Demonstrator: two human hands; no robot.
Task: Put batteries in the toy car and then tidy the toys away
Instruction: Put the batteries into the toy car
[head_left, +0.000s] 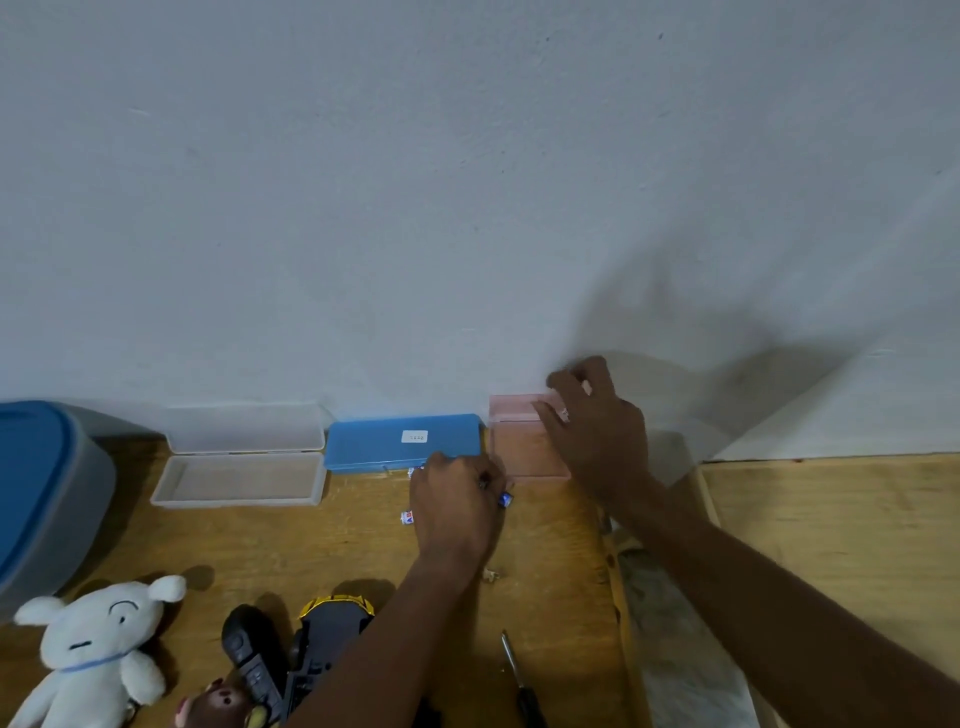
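Observation:
My left hand (457, 501) rests knuckles up on the wooden table, fingers curled over batteries: one blue-and-white battery end (506, 500) shows at my fingertips and another battery (408, 517) pokes out at the hand's left side. My right hand (597, 431) reaches over the pink box (519, 457) at the wall and pinches the top edge of its raised lid. The black and yellow toy car (332, 631) lies upside down near the front edge, partly hidden by my left forearm. A black remote (247, 652) lies just left of it.
A closed blue box (400, 441) and an open clear box (239, 480) stand along the wall. A big bin with a blue lid (36, 493) stands at far left. A white plush dog (98, 649), a brown plush (218, 701), a screwdriver (519, 680) and a small screw (491, 574) lie in front.

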